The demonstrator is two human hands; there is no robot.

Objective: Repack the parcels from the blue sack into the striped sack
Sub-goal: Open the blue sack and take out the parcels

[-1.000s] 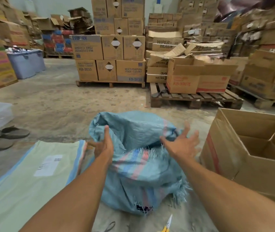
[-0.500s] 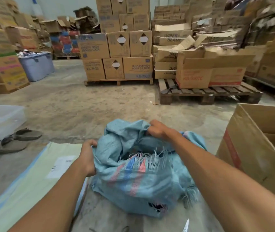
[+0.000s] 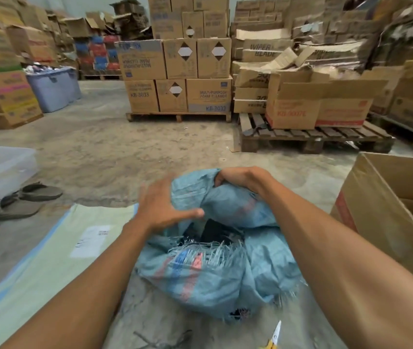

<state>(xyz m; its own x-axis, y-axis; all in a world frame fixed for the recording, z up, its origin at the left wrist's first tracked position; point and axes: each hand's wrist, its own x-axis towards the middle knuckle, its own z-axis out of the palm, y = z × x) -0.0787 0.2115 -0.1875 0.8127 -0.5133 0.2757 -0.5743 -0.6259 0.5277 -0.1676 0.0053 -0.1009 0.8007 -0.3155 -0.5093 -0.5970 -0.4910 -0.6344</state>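
the left hand (image 3: 160, 207) has let go of the blue sack (image 3: 225, 280), fingers now spread, holding nothing. the right hand (image 3: 238, 178) grips its far rim. the sack sits on the floor beside the flat striped sack (image 3: 49, 260).

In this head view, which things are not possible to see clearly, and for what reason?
Head view only:
Parcels: only a dark patch shows in the mouth of the blue sack; its folds hide the rest.
Right hand: fingertips buried in sack fabric.
Left hand: motion-blurred; contact with the sack unclear.
Striped sack label: print too small.
Scissors: cut off by bottom edge.
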